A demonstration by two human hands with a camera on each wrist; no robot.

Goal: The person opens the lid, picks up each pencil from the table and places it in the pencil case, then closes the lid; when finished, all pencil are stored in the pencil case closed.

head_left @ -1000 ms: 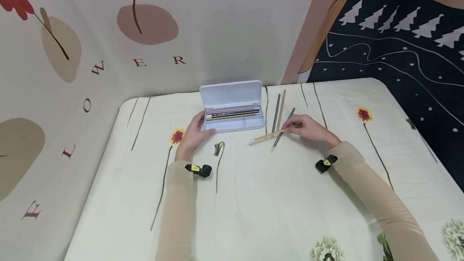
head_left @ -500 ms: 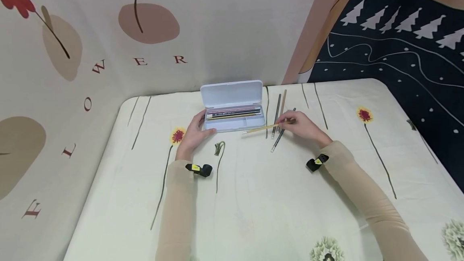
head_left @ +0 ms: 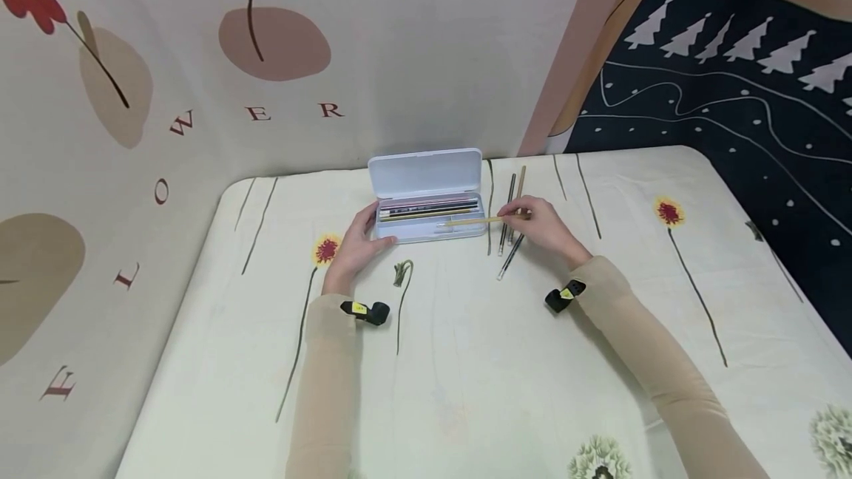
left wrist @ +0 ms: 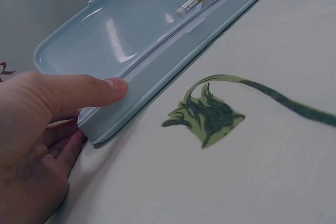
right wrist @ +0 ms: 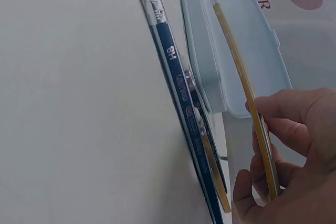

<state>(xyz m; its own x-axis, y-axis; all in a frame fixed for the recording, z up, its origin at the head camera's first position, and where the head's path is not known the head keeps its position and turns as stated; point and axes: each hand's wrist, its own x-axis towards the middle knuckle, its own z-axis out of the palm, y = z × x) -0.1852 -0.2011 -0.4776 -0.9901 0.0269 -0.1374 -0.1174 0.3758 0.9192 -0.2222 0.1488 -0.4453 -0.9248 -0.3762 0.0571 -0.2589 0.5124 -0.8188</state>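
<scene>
A light blue pencil case point(head_left: 407, 232) lies with its lid raised, several pencils in its rear section. My left hand point(head_left: 354, 248) grips its left end; in the left wrist view the thumb point(left wrist: 100, 91) presses the front wall. Between thumb and fingers my right hand point(head_left: 542, 229) pinches a yellow pencil point(right wrist: 239, 64) with a white eraser. That eraser end points left, over the front part of the case. Below the right hand lie a dark blue pencil point(right wrist: 180, 85), another dark pencil point(head_left: 504, 231) and a tan pencil point(head_left: 521, 182).
The case stands near the back of a table covered by a white cloth point(head_left: 459, 361) printed with flowers. Behind the table's far edge hangs a pale printed curtain point(head_left: 426, 58), with a dark tree-patterned one point(head_left: 712, 94) at right.
My right hand has moved left and slightly up with the yellow pencil, bringing its eraser end from the table in front to over the case. The left hand has stayed on the case.
</scene>
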